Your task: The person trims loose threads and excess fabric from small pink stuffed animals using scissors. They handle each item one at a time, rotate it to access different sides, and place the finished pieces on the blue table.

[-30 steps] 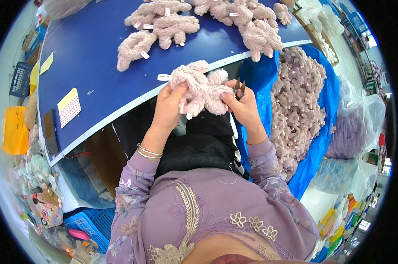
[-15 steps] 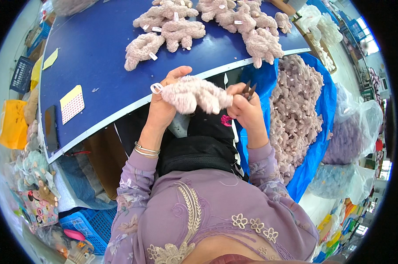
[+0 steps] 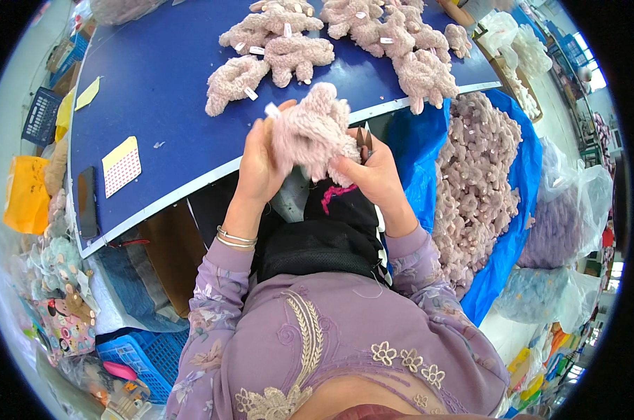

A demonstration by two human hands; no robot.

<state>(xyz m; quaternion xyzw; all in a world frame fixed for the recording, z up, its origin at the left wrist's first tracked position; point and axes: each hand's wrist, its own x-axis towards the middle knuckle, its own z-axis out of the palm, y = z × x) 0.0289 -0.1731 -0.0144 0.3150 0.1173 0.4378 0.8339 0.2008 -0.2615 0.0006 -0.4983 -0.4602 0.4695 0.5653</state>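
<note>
A fluffy pale pink plush piece (image 3: 308, 133) with a small white tag is held up over my lap, just off the table's near edge. My left hand (image 3: 259, 157) is closed around its left side. On its right side, my right hand (image 3: 373, 175) pinches the plush between thumb and fingers. That same hand also keeps a small pair of dark thread snips (image 3: 364, 140), their blades pointing up. A bright pink cord (image 3: 336, 196) hangs below the right hand; where its upper end is fixed is hidden.
Several similar plush pieces (image 3: 299, 57) lie on the blue table (image 3: 184, 77). To the right, a blue sack (image 3: 481, 294) is heaped with more plush (image 3: 474, 189). A dotted sticker sheet (image 3: 121, 168) and a phone (image 3: 87, 199) lie at left. Below stands a blue crate (image 3: 138, 360).
The plush has turned from lying lengthwise to a bunched, more upright pose. My right hand has come left and lower, closer to my left hand. The view has shifted slightly.
</note>
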